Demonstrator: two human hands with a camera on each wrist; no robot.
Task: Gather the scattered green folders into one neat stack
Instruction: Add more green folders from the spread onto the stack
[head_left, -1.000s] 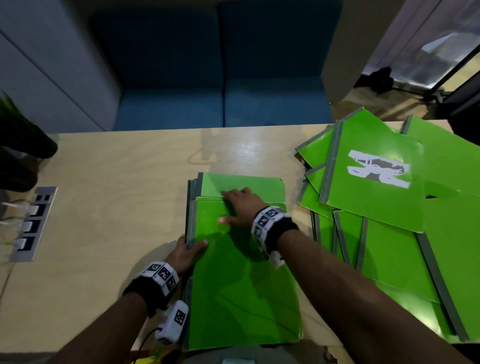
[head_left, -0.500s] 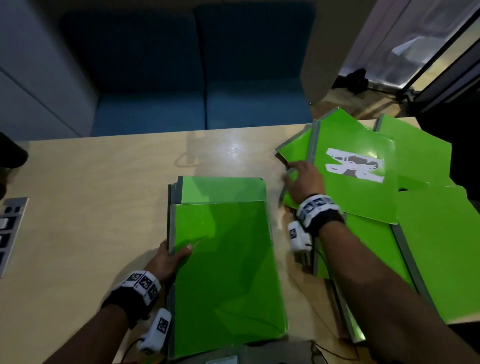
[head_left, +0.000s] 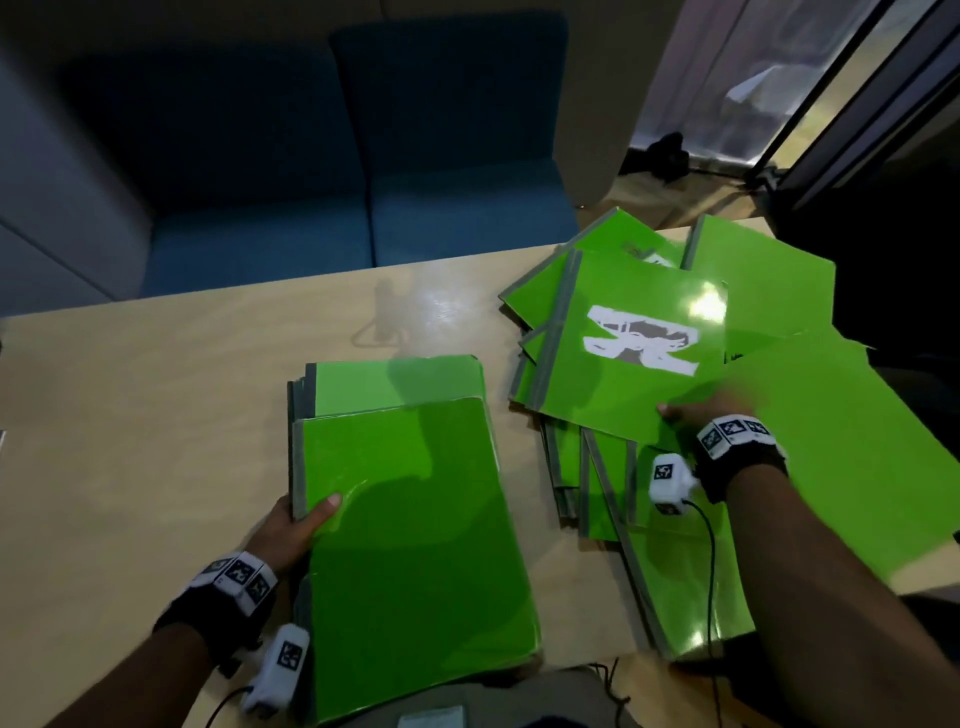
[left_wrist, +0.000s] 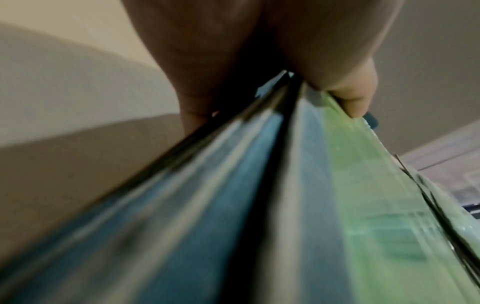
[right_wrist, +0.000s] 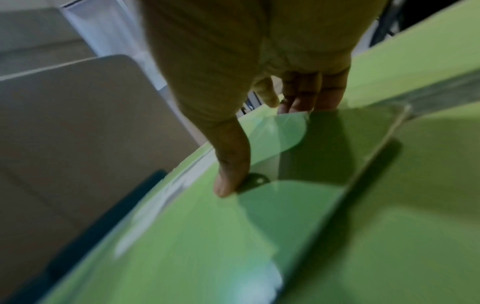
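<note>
A stack of green folders (head_left: 410, 525) with grey spines lies in the middle of the table; its top folder sits a little nearer to me than the ones below. My left hand (head_left: 298, 525) grips the stack's left edge, thumb (left_wrist: 348, 96) on the top cover. To the right lies a loose pile of green folders (head_left: 841, 447). On top of it is a folder with a white label (head_left: 623, 358). My right hand (head_left: 701, 410) pinches that folder's near right corner, thumb (right_wrist: 231, 181) on top and fingers (right_wrist: 311, 96) under the edge.
The light wooden table (head_left: 145, 415) runs off to the left. A blue sofa (head_left: 363, 171) stands behind the far edge. Folders at the right overhang the table's corner. Dark glass doors (head_left: 857, 104) stand at the back right. Wrist-camera cables hang at the near edge.
My right hand left the stack, crossed to the loose pile and took hold of the labelled folder's near corner. My left hand stayed on the stack's edge. The view turned right.
</note>
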